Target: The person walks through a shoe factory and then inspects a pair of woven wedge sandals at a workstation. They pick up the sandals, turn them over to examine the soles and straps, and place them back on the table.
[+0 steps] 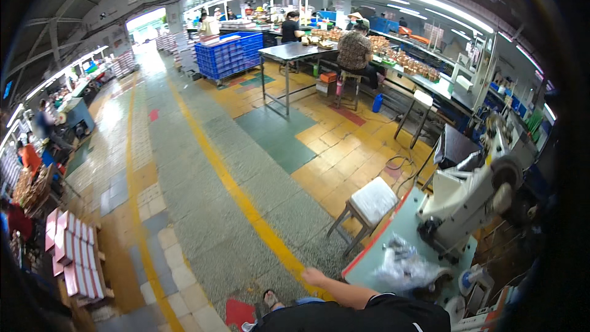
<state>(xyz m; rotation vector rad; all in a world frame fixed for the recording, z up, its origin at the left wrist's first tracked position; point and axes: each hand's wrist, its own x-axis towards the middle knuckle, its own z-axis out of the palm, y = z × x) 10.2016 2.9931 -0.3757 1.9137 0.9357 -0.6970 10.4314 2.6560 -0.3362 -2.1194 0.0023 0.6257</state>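
My right hand point(314, 277) hangs in front of my body at the lower middle, over the yellow floor line point(246, 209). Its fingers look loosely curled, and I see nothing in them. Closest to it is a teal-topped worktable point(393, 233) with a red edge. A clear plastic bag point(405, 264) lies there beside a white machine point(467, 203). Past the table's corner stands a stool with a pale seat point(373, 200). My left hand does not show. A sandalled foot point(271, 298) is on the floor below.
Stacked pink-and-white boxes point(77, 252) stand at the left. Farther off are blue crates point(227, 55) and a metal table point(298, 52). A seated person point(355, 49) works at a long bench point(424, 80) of brown items. A grey walkway point(203, 197) stretches ahead.
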